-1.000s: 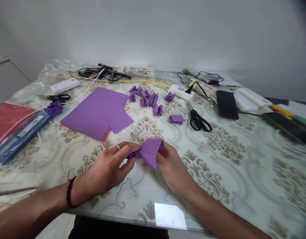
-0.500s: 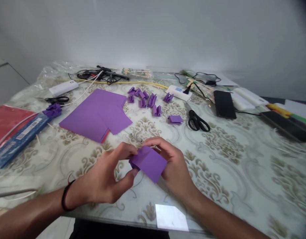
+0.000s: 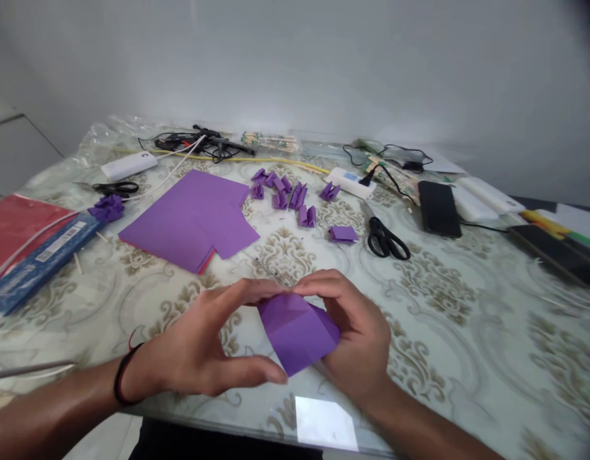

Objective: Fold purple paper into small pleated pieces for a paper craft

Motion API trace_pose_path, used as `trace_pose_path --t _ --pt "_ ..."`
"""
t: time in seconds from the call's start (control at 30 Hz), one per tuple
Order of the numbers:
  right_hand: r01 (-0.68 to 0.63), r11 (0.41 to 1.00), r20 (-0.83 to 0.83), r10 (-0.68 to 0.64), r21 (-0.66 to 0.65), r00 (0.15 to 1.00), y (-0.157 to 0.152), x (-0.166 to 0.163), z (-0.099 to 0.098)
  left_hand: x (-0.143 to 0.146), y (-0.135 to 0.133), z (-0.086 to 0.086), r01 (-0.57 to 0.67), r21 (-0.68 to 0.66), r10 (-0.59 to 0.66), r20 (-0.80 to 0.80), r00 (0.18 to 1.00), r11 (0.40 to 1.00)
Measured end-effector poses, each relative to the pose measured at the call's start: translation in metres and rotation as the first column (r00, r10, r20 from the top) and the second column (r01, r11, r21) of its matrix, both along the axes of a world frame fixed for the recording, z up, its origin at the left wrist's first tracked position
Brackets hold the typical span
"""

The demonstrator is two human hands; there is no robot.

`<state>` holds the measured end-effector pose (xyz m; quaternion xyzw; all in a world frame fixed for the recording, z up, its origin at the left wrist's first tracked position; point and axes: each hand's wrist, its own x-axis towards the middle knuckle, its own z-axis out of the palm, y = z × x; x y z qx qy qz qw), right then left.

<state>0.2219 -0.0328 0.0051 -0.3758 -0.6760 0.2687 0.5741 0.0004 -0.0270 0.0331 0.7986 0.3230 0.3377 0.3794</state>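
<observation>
Both my hands hold one small purple paper square [image 3: 297,331] just above the table's near edge. My left hand [image 3: 203,348] pinches its left side, forefinger on the top edge and thumb at the bottom corner. My right hand [image 3: 357,338] grips the right side, fingers curled over the top edge and palm behind the paper. The square shows fold creases. Beyond my hands lies a stack of purple sheets [image 3: 192,220], and further back a cluster of several small folded purple pieces [image 3: 287,191].
Black scissors [image 3: 385,239] lie right of centre, another pair [image 3: 113,188] at the left. A folded purple square [image 3: 343,234], a white power strip [image 3: 349,182], a black phone [image 3: 437,207], cables [image 3: 199,140], a blue box [image 3: 40,259] and a red folder [image 3: 11,227] surround the patterned table [image 3: 467,332].
The paper has been opened from a raised, folded shape into a flatter square and brought nearer to me. My left thumb has dropped to its bottom corner; my right hand has shifted right.
</observation>
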Motion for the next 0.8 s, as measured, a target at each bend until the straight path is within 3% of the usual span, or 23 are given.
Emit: trace_pose_path --t 0.2,0.37,0.53,0.8 --pt "-0.033 0.992 0.096 0.022 0.118 0.995 0.0023 -0.0007 0.003 0.0042 0.0051 0.0033 -0.01 -0.272 0.029 0.068 0.997 0.962" --pt "-0.108 0.989 0.152 0.092 0.1 0.984 0.0034 0.0007 0.0035 0.008 0.0032 -0.004 0.096 -0.391 -0.039 0.15 0.988 0.916" --pt "-0.121 0.986 0.14 0.105 0.111 0.985 0.0032 0.0015 -0.0008 0.0045 0.0013 -0.0034 0.119 -0.375 -0.059 0.168 0.984 0.919" --pt "-0.135 0.966 0.128 0.109 0.22 0.986 0.0035 -0.0015 0.0002 0.0026 0.0042 -0.0033 0.1 -0.213 -0.077 0.113 0.991 0.972"
